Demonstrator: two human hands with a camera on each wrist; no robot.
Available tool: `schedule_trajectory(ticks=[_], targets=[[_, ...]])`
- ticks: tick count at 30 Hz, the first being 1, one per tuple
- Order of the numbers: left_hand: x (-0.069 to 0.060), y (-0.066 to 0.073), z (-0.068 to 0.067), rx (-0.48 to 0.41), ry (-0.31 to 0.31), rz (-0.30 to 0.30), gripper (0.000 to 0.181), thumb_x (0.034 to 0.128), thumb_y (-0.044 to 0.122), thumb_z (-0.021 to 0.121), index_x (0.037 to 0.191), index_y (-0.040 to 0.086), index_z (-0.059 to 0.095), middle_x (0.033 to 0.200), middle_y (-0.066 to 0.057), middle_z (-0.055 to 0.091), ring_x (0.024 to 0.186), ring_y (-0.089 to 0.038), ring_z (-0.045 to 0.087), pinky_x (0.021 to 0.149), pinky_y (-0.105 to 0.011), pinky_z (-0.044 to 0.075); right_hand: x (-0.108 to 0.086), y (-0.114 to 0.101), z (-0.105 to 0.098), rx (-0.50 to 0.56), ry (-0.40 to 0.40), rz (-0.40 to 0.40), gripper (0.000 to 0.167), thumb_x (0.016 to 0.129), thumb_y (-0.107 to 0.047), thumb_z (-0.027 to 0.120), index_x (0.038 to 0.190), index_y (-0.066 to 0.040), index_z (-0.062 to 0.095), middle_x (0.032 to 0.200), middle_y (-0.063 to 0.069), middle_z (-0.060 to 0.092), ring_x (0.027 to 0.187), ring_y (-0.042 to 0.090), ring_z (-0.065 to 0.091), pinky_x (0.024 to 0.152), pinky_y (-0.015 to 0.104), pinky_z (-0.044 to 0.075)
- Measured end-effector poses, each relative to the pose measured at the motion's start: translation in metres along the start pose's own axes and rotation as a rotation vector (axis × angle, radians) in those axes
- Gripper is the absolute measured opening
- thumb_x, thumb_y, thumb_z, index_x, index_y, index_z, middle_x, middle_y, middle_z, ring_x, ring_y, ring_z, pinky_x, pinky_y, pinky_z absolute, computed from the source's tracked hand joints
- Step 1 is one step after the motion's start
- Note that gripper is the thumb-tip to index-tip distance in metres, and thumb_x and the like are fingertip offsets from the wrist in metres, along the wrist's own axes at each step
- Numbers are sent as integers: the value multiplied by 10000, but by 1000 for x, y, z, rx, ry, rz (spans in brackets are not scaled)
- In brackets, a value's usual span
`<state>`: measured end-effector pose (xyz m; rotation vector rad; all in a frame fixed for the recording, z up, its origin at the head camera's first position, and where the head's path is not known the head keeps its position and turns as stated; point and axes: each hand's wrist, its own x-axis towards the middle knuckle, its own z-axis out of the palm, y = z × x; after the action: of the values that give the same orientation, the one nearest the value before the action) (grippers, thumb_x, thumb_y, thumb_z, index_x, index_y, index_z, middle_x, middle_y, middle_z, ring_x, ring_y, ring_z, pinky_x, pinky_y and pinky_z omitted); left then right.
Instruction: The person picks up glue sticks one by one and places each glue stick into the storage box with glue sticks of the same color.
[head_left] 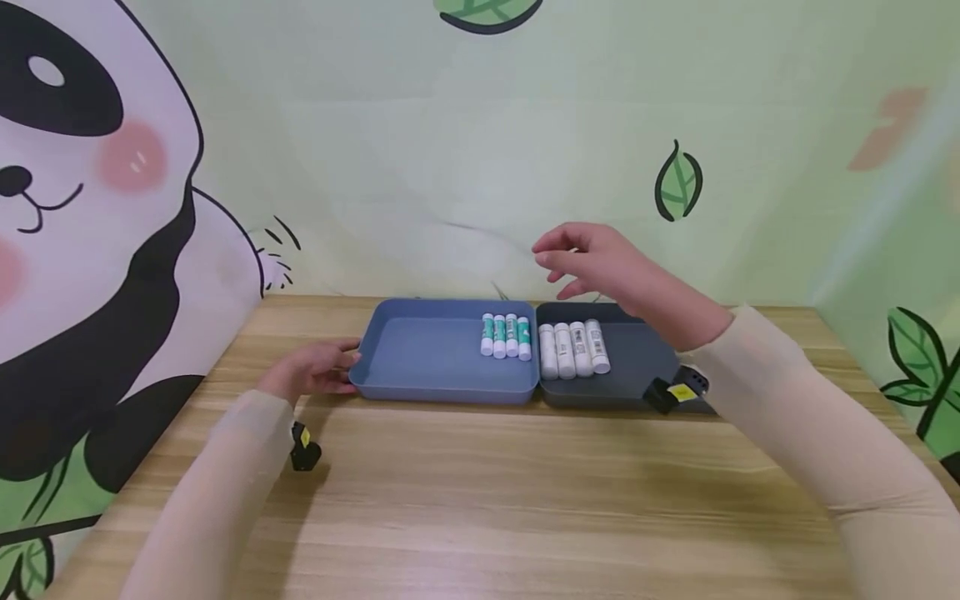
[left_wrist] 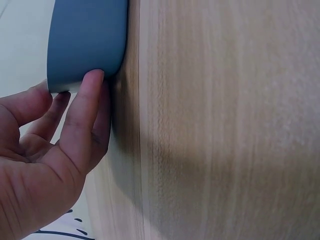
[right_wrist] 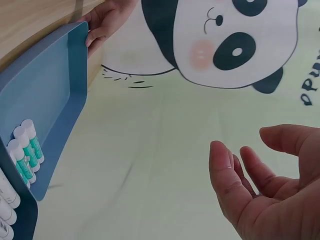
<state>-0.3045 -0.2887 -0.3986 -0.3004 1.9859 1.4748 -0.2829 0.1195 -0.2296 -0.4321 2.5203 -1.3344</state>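
My left hand (head_left: 322, 367) is at the left end of a blue tray (head_left: 420, 393), its fingertips touching the outer wall and the thumb by the rim, as the left wrist view shows. Several small white tubes with green labels (head_left: 499, 337), resembling glue sticks, lie side by side in the right part of that tray. Larger white tubes with dark print (head_left: 564, 350) lie in a row at the left of the dark grey tray (head_left: 637, 379). Above this tray, my right hand (head_left: 600, 257) hangs in the air with loosely bent fingers (right_wrist: 227, 175) and nothing in them.
Both trays stand end to end near the back of a wooden table (head_left: 525, 500). Behind it rises a pale green backdrop (head_left: 375, 167) printed with a panda (head_left: 90, 208) and leaves. A small black camera (head_left: 303, 450) sits on each wrist.
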Motion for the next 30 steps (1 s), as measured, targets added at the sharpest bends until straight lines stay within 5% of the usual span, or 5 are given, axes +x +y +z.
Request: schedule_trajectory(ticks=[12,24,30], targets=[[0,1,1,9,21,-26,664,1108,142,388,1652,129,7,1474,-210,340,1165,-230,486,881,-253,612,-64,46,-12,-32,45,-32,401,1062,-260,555,1376,-10,560,1278,163,622,979,84,613,826,202,589],[0,1,2,20,36,-9,659,1103,125,388,1653,120,25,1379,-162,389,1050,-167,528,843,-238,616,-90,88,-8,-61,36,-15,359,1054,-241,580,1320,-1,589,1240,184,649,976,138,622,810,238,601],[-4,3,6,59,60,0,624,1111,134,361,1650,106,48,1536,-242,304,1144,-227,509,954,-308,606,-97,108,-4,-61,-4,-11,332,1062,-208,564,1292,30,597,1144,145,663,948,121,616,770,258,606]])
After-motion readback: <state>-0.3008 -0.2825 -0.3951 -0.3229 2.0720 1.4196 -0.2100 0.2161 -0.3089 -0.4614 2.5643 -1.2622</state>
